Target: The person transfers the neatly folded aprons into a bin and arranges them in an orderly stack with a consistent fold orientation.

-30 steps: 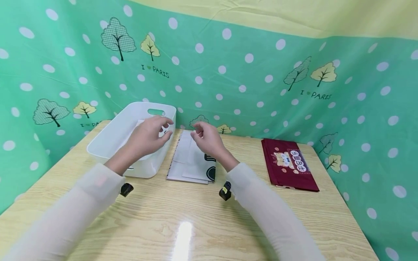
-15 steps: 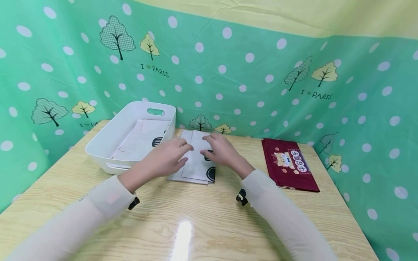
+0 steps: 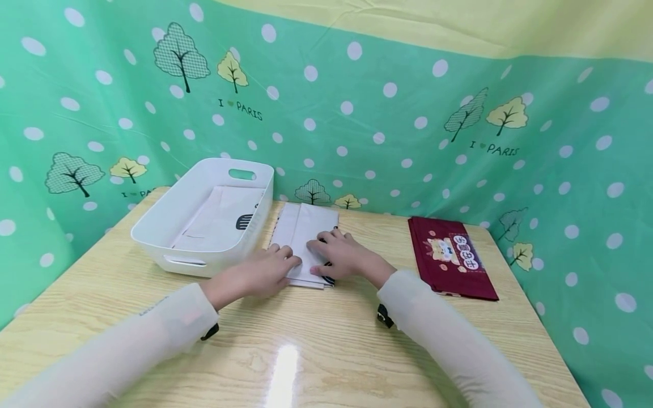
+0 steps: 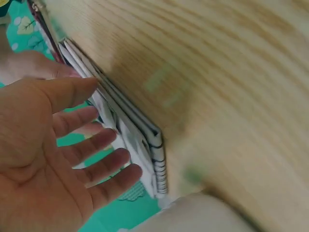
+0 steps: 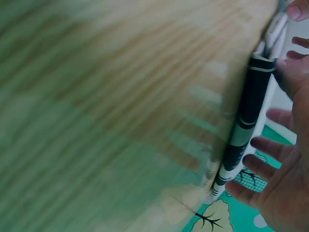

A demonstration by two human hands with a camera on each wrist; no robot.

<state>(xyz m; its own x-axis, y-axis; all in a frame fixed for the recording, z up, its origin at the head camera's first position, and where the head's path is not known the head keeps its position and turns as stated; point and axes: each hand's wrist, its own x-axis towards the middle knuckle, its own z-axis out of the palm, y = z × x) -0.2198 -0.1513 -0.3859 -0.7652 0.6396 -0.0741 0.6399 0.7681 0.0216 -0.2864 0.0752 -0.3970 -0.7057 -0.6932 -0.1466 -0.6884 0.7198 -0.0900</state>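
Note:
A folded white cloth (image 3: 308, 224) with black print lies on the wooden table in the head view. My left hand (image 3: 265, 272) is at its near left corner, fingers slightly bent and resting on top. On the right side, my right hand (image 3: 340, 258) spreads loosely over the printed edge. Seen from the left wrist, the fingers (image 4: 113, 182) and thumb are apart, right beside the stacked layers of the cloth (image 4: 126, 126). From the right wrist, the fingers (image 5: 270, 148) are likewise spread along a dark printed fold. Neither hand pinches the cloth.
A white plastic basket (image 3: 153, 229) stands left of the cloth, holding another folded white cloth (image 3: 219, 218) with black print. Far right lies a folded dark red cloth (image 3: 433, 275) with a cartoon animal. A green dotted curtain (image 3: 377, 170) hangs behind the table (image 3: 326, 351).
Both hands have come down and toward the person, from above the basket and the cloth's far end onto the near part of the cloth. The cloth itself lies where it was.

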